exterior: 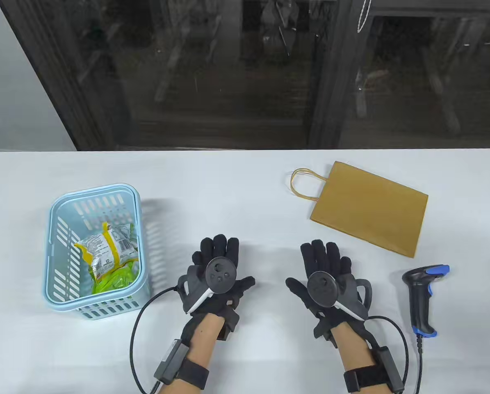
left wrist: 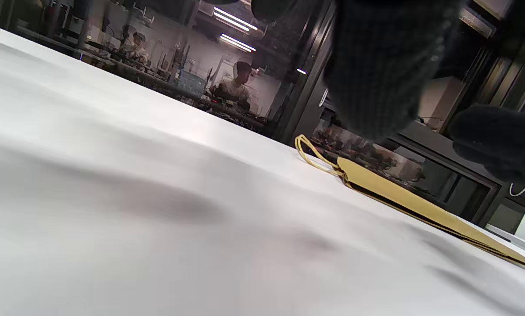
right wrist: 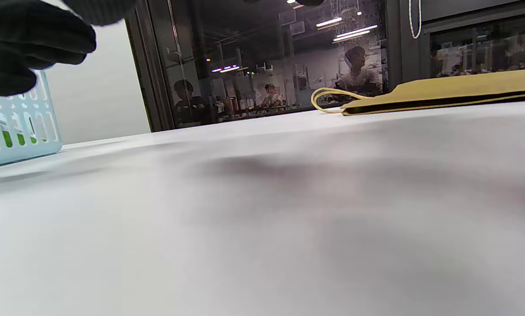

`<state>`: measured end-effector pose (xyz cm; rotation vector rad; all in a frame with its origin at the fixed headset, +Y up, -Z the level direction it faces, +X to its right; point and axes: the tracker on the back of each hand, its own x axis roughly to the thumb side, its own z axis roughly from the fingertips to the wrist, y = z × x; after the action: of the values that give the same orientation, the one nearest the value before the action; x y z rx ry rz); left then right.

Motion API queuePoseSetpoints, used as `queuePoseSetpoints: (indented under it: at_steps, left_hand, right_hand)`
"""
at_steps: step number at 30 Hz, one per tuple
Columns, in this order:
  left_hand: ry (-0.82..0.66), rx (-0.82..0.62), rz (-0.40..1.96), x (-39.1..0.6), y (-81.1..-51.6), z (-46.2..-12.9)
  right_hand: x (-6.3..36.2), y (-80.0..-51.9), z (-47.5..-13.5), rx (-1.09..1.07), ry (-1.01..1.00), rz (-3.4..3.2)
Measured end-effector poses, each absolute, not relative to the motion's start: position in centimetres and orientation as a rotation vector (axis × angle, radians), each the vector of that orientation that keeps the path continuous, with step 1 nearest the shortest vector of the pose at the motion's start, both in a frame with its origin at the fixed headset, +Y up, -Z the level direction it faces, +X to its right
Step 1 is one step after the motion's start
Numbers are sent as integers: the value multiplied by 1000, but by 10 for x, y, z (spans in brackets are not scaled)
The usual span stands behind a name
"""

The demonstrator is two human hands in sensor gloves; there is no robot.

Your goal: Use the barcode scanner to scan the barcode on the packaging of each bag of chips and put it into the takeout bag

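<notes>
Resting flat on the white desk [exterior: 245, 184], palms down, fingers straight and spread: left hand [exterior: 218, 273] and right hand [exterior: 324, 277], side by side near the front edge, neither grip holding anything. Lying in the light blue basket [exterior: 66, 287] at far left: bags of chips [exterior: 109, 252], one white and yellow on top, green packaging beneath. Lying flat and folded toward the far right: brown paper takeout bag [exterior: 370, 207], its twine handles pointing left, well apart from the basket. Lying on its side just right of the right hand, not touching it: black barcode scanner [exterior: 423, 297] with blue trim, head toward the takeout bag, cable trailing off the front edge.
</notes>
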<state>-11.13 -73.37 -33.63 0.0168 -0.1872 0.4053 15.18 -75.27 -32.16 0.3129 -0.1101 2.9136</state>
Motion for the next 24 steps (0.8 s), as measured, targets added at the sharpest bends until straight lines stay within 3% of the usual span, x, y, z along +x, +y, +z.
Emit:
queuePoseSetpoints:
  at_steps: [24]
  left_hand:
    - [-176, -43, 394, -109, -740, -339]
  right_hand:
    - [156, -753, -322, 258, -111, 2876]
